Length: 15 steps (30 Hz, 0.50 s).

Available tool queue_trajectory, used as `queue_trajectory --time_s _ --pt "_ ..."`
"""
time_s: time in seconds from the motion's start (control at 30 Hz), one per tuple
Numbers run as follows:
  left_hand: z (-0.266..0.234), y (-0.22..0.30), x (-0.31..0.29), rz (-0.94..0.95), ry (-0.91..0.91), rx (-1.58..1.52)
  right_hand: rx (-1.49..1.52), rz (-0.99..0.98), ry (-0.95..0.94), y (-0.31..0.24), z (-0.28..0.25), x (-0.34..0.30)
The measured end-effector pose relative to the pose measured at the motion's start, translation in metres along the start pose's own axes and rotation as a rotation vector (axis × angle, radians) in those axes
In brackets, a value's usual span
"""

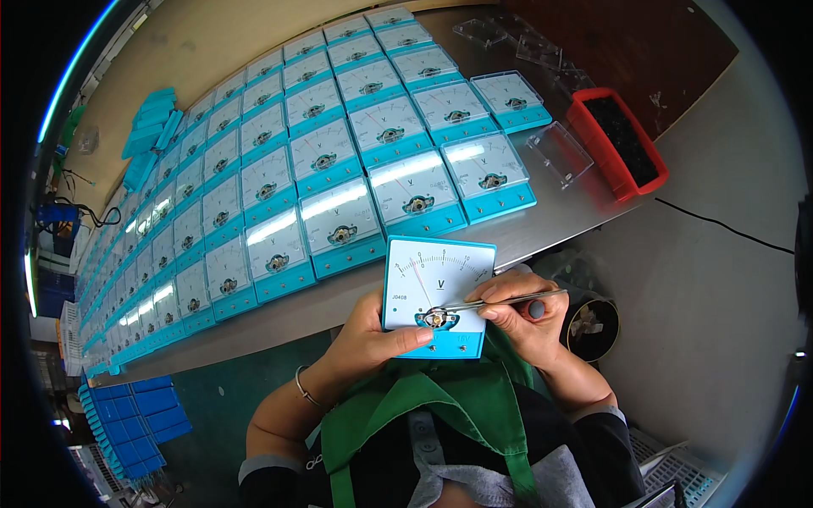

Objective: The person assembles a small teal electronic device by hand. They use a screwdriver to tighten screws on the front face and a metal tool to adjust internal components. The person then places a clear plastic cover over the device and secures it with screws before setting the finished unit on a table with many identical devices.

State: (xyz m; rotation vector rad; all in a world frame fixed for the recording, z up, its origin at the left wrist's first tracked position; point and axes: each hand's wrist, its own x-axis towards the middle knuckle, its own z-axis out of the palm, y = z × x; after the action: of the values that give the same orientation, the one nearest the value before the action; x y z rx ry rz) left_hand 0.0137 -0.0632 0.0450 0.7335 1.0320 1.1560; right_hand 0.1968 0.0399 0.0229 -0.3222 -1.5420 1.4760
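My left hand point(373, 334) grips the lower left edge of a teal-framed analog voltmeter point(450, 273), its thumb on the front. The meter's white dial faces me, uncovered, with a thin needle and a brass-coloured movement at the bottom. In my right hand point(529, 334) is a pair of metal tweezers point(508, 300), pinched between thumb and fingers. Their tips reach the movement at the needle's pivot. A round, reddish-dark handle end point(533, 310) also shows in that palm; the rest of that tool is hidden.
Rows of similar teal meters point(389, 123) cover the bench. Right of them lie a clear plastic cover point(559, 155) and a red bin point(622, 144) of small dark parts. More clear covers point(480, 32) lie at the back. A round container point(591, 330) stands below the bench edge; blue crates point(140, 419) sit lower left.
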Motion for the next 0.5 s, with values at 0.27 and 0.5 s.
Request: queue_trajectory --time_s 0.27,0.5 --pt "-0.0008 0.0004 0.0022 -0.01 -0.027 -0.014 -0.056 0.019 -0.04 -0.0013 -0.0047 0.0002" --pt "-0.0017 0.0006 0.0053 0.006 -0.047 -0.017 -0.072 0.024 -0.071 -0.0003 -0.0082 0.0011"
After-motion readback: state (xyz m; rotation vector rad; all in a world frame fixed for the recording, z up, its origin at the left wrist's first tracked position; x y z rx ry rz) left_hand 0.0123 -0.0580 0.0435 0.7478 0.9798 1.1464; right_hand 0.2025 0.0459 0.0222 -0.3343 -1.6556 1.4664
